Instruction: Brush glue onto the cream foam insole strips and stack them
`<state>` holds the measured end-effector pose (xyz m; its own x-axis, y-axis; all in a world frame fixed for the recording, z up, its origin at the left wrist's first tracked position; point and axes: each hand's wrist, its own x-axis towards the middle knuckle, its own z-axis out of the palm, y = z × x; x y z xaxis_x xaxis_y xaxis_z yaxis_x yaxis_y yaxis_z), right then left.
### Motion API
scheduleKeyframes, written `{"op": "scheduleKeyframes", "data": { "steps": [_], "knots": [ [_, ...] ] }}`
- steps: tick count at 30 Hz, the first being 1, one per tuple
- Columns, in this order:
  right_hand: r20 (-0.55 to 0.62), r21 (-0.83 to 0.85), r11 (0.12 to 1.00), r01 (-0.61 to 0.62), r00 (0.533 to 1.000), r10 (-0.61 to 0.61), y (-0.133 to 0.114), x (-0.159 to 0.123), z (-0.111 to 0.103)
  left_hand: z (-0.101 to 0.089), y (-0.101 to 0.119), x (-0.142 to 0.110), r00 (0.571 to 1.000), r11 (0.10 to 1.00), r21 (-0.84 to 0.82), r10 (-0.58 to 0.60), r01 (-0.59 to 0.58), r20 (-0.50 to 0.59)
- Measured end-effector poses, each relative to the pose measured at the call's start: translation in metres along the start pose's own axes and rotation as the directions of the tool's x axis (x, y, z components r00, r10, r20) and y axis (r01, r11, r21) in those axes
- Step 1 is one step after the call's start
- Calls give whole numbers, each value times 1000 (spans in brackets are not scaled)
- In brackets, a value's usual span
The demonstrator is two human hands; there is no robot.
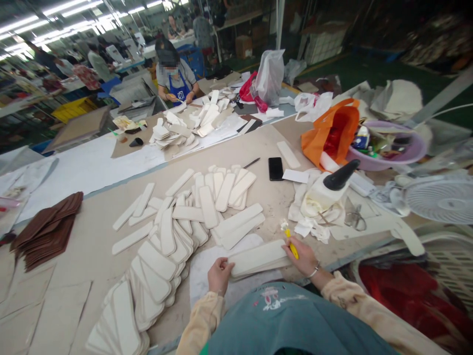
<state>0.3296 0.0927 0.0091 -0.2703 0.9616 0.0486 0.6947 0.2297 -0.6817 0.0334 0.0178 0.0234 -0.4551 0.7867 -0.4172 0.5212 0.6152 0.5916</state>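
Nearer us than the black phone (275,169), our left hand (219,276) pinched one end of some stacked white strips (257,258); our right hand (303,257), grasping a yellow-handled tool (290,240), touched their other end.

You can read no text here: the white mark (181,94) on the blue apron (172,87), the print (272,299) on your apron (266,328) and the marking (451,202) on the fan (436,198) are too unclear.
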Motion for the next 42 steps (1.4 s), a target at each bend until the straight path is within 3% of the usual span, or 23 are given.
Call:
{"op": "scheduleKeyframes", "data": {
  "steps": [4, 17, 23, 27, 30, 33, 38, 42],
  "knots": [
    [0, -25, 1000, -1, 1000, 1, -1, 1, 1, -1, 4, -2, 998, 999, -12, 33, -34, -49],
    [-33, -69, 994, -87, 996, 85, 6, 1, 6, -5, 9, 3, 997, 992, 108, 60, -64, 41],
    [-67, -102, 989, -107, 993, 100, 7, 1, 1, -2, 5, 7, 997, 998, 3, 63, -63, 40],
    [-114, -11, 1000, 1, 993, -2, 1, 3, -9, -8, 15, 0, 996, 982, -175, 76, -66, 52],
    [-110, 118, 988, 102, 990, -89, -13, 8, -20, -20, 37, -11, 988, 915, -395, 127, -83, 87],
    [-67, 269, 950, 157, 987, -144, -35, 16, -32, -36, 68, -22, 971, 782, -611, 222, -125, 86],
    [75, 527, 845, 84, 987, -145, -71, 32, -46, -64, 124, -31, 962, 510, -853, 271, -114, 33],
    [97, 666, 744, 54, 983, -157, -87, 39, -50, -89, 157, -30, 971, 394, -916, 236, -73, 25]
  ]
}}
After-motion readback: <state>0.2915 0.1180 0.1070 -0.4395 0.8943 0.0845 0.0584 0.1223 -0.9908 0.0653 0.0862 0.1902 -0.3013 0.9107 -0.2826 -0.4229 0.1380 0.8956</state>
